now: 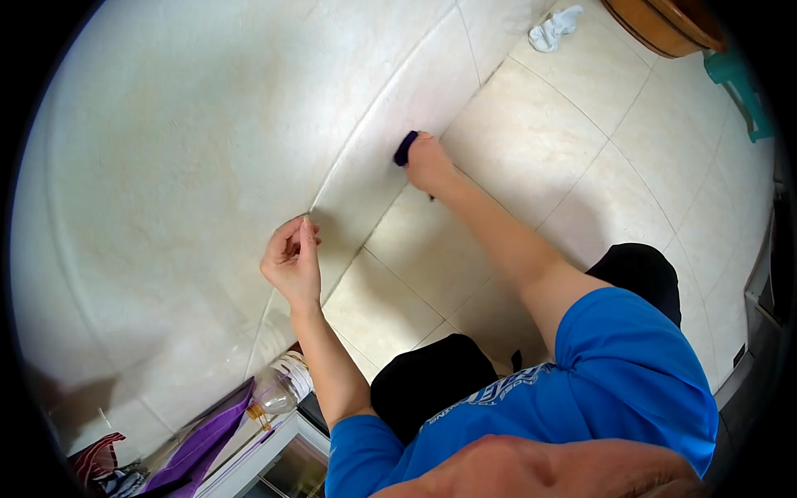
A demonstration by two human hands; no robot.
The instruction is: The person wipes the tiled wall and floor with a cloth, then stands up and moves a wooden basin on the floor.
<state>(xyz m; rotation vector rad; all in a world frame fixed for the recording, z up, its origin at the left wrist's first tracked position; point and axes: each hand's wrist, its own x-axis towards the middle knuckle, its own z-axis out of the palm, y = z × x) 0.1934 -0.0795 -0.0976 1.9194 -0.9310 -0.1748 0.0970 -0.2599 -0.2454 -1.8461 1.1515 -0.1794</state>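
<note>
My right hand [429,163] is closed around a small dark navy cloth-like thing [405,148], which is against the low band of wall tile just above the floor. A short dark bit shows below that hand, too small to make out. My left hand [295,259] is at the thin ledge [332,178] along the wall tiles. Its fingers are curled and the thumb tip is pressed to them near the ledge. Whether anything is pinched there is hidden.
Pale floor tiles [531,124] meet the wall. A crumpled white cloth [554,29], a brown tub [664,25] and a green stool [740,91] are at upper right. A clear plastic bottle [278,388], a purple cloth [195,452] and a white-framed cabinet [282,461] stand at lower left.
</note>
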